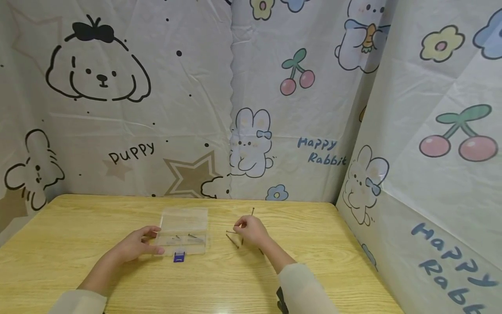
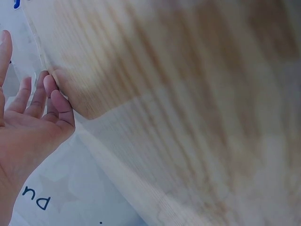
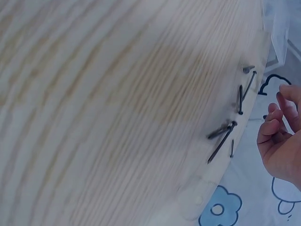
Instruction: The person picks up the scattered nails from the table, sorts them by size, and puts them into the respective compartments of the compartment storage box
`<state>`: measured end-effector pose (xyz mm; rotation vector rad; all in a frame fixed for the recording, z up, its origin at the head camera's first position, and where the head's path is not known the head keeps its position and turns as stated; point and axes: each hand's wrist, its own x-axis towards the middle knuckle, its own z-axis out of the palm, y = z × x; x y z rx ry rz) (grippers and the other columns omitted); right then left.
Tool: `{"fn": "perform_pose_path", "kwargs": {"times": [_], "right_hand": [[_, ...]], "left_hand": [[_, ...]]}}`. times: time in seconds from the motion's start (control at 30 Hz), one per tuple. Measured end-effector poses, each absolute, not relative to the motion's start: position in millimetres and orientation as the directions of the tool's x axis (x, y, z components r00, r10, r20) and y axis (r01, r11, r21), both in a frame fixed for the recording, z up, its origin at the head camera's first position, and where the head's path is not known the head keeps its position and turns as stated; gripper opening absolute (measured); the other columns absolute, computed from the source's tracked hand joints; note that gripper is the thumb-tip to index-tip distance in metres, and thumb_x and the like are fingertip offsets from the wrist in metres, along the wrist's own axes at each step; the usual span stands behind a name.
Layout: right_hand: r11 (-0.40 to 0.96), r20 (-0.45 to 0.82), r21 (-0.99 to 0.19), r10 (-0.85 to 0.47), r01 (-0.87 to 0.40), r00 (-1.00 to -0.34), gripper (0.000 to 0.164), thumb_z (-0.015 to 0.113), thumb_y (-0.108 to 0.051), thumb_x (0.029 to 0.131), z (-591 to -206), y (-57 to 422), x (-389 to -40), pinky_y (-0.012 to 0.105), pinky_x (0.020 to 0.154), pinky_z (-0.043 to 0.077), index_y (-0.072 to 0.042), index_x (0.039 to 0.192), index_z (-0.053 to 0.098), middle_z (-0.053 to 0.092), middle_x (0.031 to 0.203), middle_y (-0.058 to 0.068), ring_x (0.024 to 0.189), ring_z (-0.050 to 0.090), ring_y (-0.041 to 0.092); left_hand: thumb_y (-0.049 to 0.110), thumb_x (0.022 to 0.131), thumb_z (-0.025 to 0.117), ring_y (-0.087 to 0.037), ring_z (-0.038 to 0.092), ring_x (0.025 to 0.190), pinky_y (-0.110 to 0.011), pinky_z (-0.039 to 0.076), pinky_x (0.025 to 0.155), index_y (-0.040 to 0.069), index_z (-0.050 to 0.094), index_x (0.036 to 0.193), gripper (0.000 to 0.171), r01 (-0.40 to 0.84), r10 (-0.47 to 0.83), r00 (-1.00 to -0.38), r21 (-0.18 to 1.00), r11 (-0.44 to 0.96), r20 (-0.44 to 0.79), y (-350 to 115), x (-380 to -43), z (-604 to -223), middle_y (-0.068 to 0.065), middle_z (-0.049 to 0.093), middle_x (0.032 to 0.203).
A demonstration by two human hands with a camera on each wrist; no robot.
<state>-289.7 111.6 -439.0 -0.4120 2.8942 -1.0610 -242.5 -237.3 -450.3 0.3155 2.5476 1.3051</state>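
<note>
A clear plastic box (image 1: 183, 220) with a blue latch (image 1: 178, 257) lies with its lid raised at the back, a few small nails (image 1: 192, 236) inside. My left hand (image 1: 137, 245) holds its left side, thumb at the front corner and fingers farther back. In the left wrist view the left hand (image 2: 33, 127) has its fingers bent at the box's edge. To the right of the box, my right hand (image 1: 252, 229) pinches a thin nail (image 1: 230, 231) at its fingertips, above several loose nails (image 1: 232, 241). The right wrist view shows the right hand (image 3: 282, 141) with curled fingers, the nail's grip mostly hidden.
Loose nails (image 3: 221, 143) of different lengths lie scattered on the wooden table (image 1: 219, 283) beneath and around the right hand. One nail (image 1: 252, 211) lies beyond it. A printed cloth (image 1: 188, 109) hangs behind the table and along its right side.
</note>
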Motion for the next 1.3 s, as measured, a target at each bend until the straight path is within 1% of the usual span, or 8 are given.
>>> {"fn": "perform_pose_path", "kwargs": {"times": [0.23,0.53,0.87,1.3], "right_hand": [[0.741,0.060,-0.641,-0.213,-0.202,-0.975,0.011,0.063,-0.019,0.088,-443,123,-293,0.028,0.064,0.041,-0.010,0.090,0.069,0.058,0.083,0.001,0.074,0.048,0.013],[0.728,0.073,-0.650,-0.225,-0.217,-0.972,0.012,0.063,-0.018,0.088,-450,134,-294,0.026,0.059,0.038,-0.008,0.090,0.069,0.056,0.077,0.002,0.068,0.046,0.013],[0.741,0.089,-0.631,-0.225,-0.230,-0.970,0.011,0.063,-0.016,0.088,-457,136,-294,0.025,0.060,0.037,-0.008,0.088,0.070,0.054,0.074,0.000,0.067,0.044,0.012],[0.749,0.071,-0.628,-0.217,-0.213,-0.973,0.010,0.064,-0.016,0.087,-469,130,-297,0.025,0.062,0.040,-0.008,0.089,0.070,0.058,0.079,0.000,0.070,0.047,0.012]], "left_hand": [[0.032,0.080,0.074,-0.058,0.035,0.123,-0.057,0.041,0.096,-0.007,0.034,0.136,0.079,0.076,0.314,-0.941,0.821,0.566,-0.129,-239,-244,-453,-0.035,0.039,0.133],[0.032,0.080,0.074,-0.057,0.035,0.123,-0.057,0.041,0.096,-0.008,0.034,0.136,0.080,0.079,0.315,-0.941,0.822,0.564,-0.126,-240,-244,-453,-0.035,0.039,0.133],[0.030,0.080,0.074,-0.056,0.037,0.122,-0.057,0.040,0.096,-0.008,0.034,0.136,0.078,0.086,0.319,-0.940,0.824,0.560,-0.118,-239,-243,-452,-0.035,0.039,0.133],[0.029,0.081,0.073,-0.057,0.037,0.121,-0.058,0.039,0.097,-0.009,0.034,0.136,0.078,0.094,0.323,-0.940,0.825,0.558,-0.111,-239,-241,-452,-0.036,0.039,0.133]]}}
